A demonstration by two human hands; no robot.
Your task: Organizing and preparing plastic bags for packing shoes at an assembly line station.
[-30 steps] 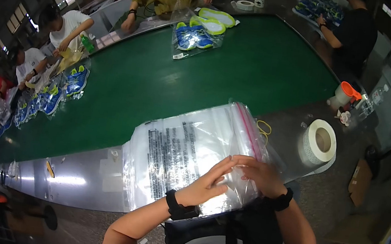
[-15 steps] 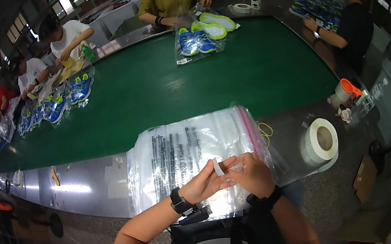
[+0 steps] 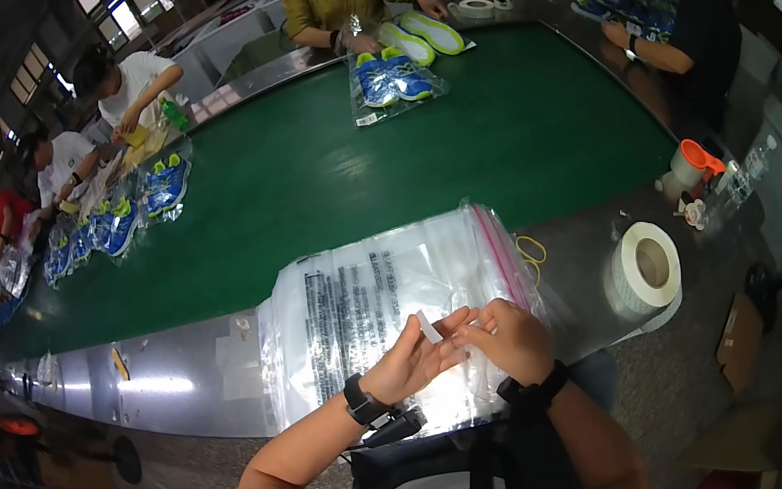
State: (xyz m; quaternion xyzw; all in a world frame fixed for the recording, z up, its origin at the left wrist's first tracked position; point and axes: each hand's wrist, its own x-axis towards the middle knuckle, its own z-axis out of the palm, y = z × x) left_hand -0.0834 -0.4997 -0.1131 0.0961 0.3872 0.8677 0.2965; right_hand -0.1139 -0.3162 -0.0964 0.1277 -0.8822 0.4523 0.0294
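My left hand (image 3: 409, 361) pinches a small white label (image 3: 428, 328) between thumb and fingers. Close beside it, my right hand (image 3: 516, 342) has thumb and forefinger pressed together at the left fingertips; whatever they hold is too small to make out. Both hands are over a stack of clear plastic bags (image 3: 334, 289) with black print and a pink strip along the right end. A large roll of white labels (image 3: 627, 272) stands on the metal edge to the right, with a loose tail hanging from it.
A yellow rubber band (image 3: 531, 252) lies beside the bags. Bagged blue shoes (image 3: 394, 78) rest on the green belt (image 3: 351, 173), with others along its left side. Several co-workers stand around it. An orange-and-white cup (image 3: 691, 163) and a clear bottle (image 3: 752, 167) are far right.
My hands have drawn slightly apart, the right fingers closing to a pinch while the left keeps the label. Across the belt, a co-worker's hand has shifted onto the light-green soles.
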